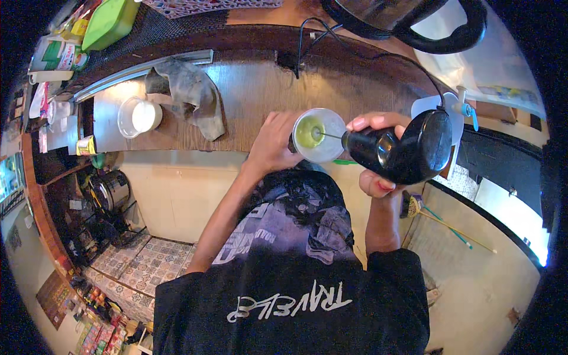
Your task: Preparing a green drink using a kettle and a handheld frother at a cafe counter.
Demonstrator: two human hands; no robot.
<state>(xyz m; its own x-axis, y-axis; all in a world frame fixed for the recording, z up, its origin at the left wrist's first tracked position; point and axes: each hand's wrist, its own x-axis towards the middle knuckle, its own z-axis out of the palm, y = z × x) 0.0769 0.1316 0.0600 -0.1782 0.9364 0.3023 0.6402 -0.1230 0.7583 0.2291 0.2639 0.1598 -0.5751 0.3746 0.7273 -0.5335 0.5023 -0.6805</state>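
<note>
Brown wood tabletop (254,77) beyond the person; grey rag (198,103) on it, L of ctr. Blk handheld mixer (408,148), R hand (380,121) fingers curled round its body. Clear plastic cup (334,124) by tabletop's front edge, L hand (273,141) fingers bent round its L side. Green liquid (306,131) inside, mixer's thin rod (332,136) running in.
</note>
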